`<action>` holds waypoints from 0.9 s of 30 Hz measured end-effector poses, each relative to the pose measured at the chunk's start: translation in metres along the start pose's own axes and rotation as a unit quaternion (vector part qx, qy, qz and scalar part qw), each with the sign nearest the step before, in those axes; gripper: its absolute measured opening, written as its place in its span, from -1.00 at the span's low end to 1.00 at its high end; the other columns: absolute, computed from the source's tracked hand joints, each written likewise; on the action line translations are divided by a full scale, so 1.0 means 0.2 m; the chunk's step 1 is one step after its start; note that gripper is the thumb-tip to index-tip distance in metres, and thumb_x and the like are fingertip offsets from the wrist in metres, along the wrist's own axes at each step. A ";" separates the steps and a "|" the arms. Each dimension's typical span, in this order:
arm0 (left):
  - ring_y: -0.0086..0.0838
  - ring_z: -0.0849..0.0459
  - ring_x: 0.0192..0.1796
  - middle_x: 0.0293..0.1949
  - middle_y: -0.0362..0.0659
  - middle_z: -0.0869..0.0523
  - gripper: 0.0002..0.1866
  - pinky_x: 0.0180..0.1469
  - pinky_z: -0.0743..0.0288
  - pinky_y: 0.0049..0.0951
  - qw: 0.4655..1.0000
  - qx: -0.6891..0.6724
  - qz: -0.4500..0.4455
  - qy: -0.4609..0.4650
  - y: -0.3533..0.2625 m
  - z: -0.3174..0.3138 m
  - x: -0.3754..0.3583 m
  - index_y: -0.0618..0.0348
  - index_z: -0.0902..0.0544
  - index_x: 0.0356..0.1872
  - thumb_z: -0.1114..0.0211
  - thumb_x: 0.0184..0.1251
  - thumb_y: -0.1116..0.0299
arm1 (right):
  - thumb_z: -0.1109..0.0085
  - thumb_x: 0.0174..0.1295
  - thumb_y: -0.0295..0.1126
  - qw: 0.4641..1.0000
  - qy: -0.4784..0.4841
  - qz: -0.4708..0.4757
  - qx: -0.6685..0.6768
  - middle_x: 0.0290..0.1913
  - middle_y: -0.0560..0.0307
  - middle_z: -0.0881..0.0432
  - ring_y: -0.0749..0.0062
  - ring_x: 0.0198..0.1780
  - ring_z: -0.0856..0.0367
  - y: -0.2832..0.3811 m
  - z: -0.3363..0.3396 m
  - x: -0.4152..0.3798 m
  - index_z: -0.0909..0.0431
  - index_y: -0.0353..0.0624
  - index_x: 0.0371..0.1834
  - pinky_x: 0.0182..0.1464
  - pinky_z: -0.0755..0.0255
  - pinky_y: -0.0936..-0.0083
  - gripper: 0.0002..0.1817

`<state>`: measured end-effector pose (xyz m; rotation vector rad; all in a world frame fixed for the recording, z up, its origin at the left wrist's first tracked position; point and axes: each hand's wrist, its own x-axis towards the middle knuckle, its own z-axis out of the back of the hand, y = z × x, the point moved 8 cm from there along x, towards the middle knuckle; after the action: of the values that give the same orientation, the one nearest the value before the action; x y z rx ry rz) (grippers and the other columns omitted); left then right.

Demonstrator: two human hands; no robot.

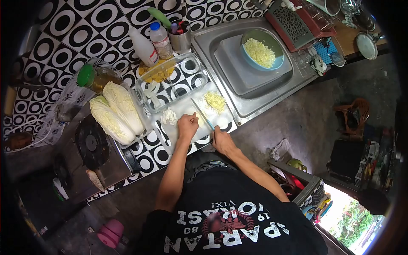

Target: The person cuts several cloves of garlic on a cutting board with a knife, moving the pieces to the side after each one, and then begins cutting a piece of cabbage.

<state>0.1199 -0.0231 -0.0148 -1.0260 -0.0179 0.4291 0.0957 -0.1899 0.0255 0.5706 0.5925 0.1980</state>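
Observation:
On the pale cutting board, my left hand is closed, fingers curled down beside the knife; what it presses on is hidden or too small to name. My right hand is wrapped round the blue handle of the knife, whose blade points away across the board. Finely chopped yellowish pieces lie in a pile to the right of the blade. A smaller pile of white pieces sits to the left of my left hand. Behind the board stands a clear divided container with some white pieces in its left part.
Two halves of napa cabbage lie at the left near the stove. A bowl of chopped pieces rests in the metal sink. Bottles and a utensil cup stand at the back. A green-lidded jar is at the left.

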 end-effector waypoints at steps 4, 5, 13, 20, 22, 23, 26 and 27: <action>-0.53 -0.62 -0.60 -0.56 -0.12 -0.64 -0.76 -0.49 -0.52 -0.52 0.996 -0.078 0.033 -0.003 0.03 -0.02 -0.02 0.37 -0.66 -0.19 -0.34 0.07 0.55 | 0.19 0.35 -0.33 1.000 0.016 0.011 0.004 -0.43 -0.47 -0.55 -0.44 -0.30 -0.53 0.02 -0.03 0.00 -0.24 -0.36 -0.25 -0.21 -0.38 -0.16 -0.76; -0.53 -0.62 -0.60 -0.56 -0.12 -0.64 -0.76 -0.49 -0.52 -0.52 0.996 -0.079 0.036 -0.003 0.04 -0.03 -0.02 0.37 -0.66 -0.19 -0.34 0.07 0.55 | 0.19 0.35 -0.32 1.000 0.020 0.010 0.005 -0.43 -0.46 -0.55 -0.44 -0.30 -0.53 0.01 -0.05 0.00 -0.23 -0.35 -0.24 -0.21 -0.38 -0.16 -0.76; -0.54 -0.63 -0.58 -0.57 -0.12 -0.65 -0.79 -0.53 -0.53 -0.56 0.998 -0.038 0.050 -0.020 0.03 -0.03 0.01 0.45 -0.64 -0.24 -0.29 0.04 0.64 | 0.04 0.27 -0.36 0.997 0.062 -0.038 -0.036 -0.40 -0.41 -0.57 -0.37 -0.25 -0.56 -0.02 -0.15 0.00 -0.23 -0.34 -0.20 -0.19 -0.42 -0.11 -0.76; -0.51 -0.63 -0.58 -0.56 -0.10 -0.65 -0.82 -0.56 -0.57 -0.52 0.997 -0.051 0.060 -0.015 0.08 -0.05 0.03 0.44 -0.63 -0.32 -0.31 -0.02 0.68 | -0.08 0.03 -0.51 0.999 0.006 0.013 -0.035 -0.47 -0.42 -0.56 -0.35 -0.33 -0.57 -0.01 -0.14 0.07 -0.23 -0.41 -0.21 -0.26 -0.46 -0.06 -0.69; -0.51 -0.63 -0.58 -0.56 -0.10 -0.65 -0.84 -0.56 -0.57 -0.52 0.997 -0.049 0.060 -0.020 0.06 -0.03 0.03 0.44 -0.62 -0.35 -0.32 -0.03 0.68 | -0.07 0.04 -0.52 0.999 0.021 0.001 -0.046 -0.45 -0.42 -0.56 -0.35 -0.32 -0.56 -0.06 -0.12 -0.03 -0.23 -0.41 -0.20 -0.24 -0.45 -0.07 -0.69; -0.51 -0.63 -0.58 -0.56 -0.10 -0.65 -0.85 -0.57 -0.57 -0.52 0.997 -0.046 0.062 -0.019 0.05 -0.03 0.02 0.43 -0.62 -0.38 -0.33 -0.03 0.67 | -0.06 0.04 -0.52 0.998 0.038 -0.017 -0.056 -0.44 -0.43 -0.56 -0.36 -0.30 -0.56 -0.08 -0.10 -0.07 -0.23 -0.40 -0.19 -0.22 -0.44 -0.08 -0.69; -0.52 -0.63 -0.58 -0.57 -0.10 -0.66 -0.89 -0.55 -0.56 -0.53 0.995 -0.063 0.075 -0.025 0.07 -0.03 0.02 0.42 -0.61 -0.41 -0.34 -0.01 0.65 | -0.06 0.05 -0.50 0.997 0.046 -0.014 -0.052 -0.41 -0.45 -0.56 -0.37 -0.29 -0.55 -0.07 -0.10 -0.05 -0.22 -0.37 -0.21 -0.20 -0.42 -0.10 -0.71; -0.52 -0.63 -0.58 -0.57 -0.10 -0.66 -0.89 -0.55 -0.56 -0.53 0.995 -0.062 0.070 -0.025 0.07 -0.04 0.02 0.42 -0.61 -0.41 -0.34 -0.01 0.65 | -0.08 0.06 -0.49 0.997 0.051 -0.006 -0.049 -0.41 -0.45 -0.56 -0.37 -0.30 -0.55 -0.05 -0.11 -0.03 -0.22 -0.36 -0.22 -0.20 -0.42 -0.10 -0.71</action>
<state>0.1192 -0.0215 -0.0317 -1.1423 -0.0182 0.5876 0.0787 -0.1901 0.0079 0.4628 0.6813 0.2444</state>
